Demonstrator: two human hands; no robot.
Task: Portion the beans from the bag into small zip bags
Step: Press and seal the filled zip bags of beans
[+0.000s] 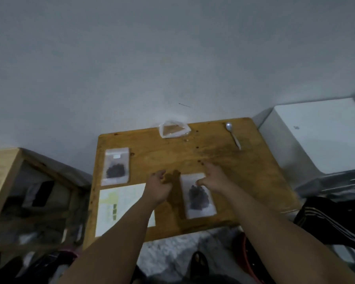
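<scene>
Two filled zip bags on a wooden table [223, 165], both hands at the nearer one.

A small zip bag [201, 210] lies flat near the table's front edge, about midway along it. It is clear plastic with a dark heap of beans [198, 196] in its middle and bare film around them. The right hand [213, 179] rests on the bag's top edge, fingers stretched forward and thumb touching the film, gripping nothing. The left hand [159, 187] is just beside the bag's left edge, fingers loosely bent and empty. A second small zip bag [116, 167], also holding a dark clump, lies by the left edge. The big clear bag [173, 130] sits crumpled at the back edge and looks nearly empty. A spoon [233, 136] lies towards the back right corner, and a sheet of paper [119, 208] at the front left corner.
</scene>
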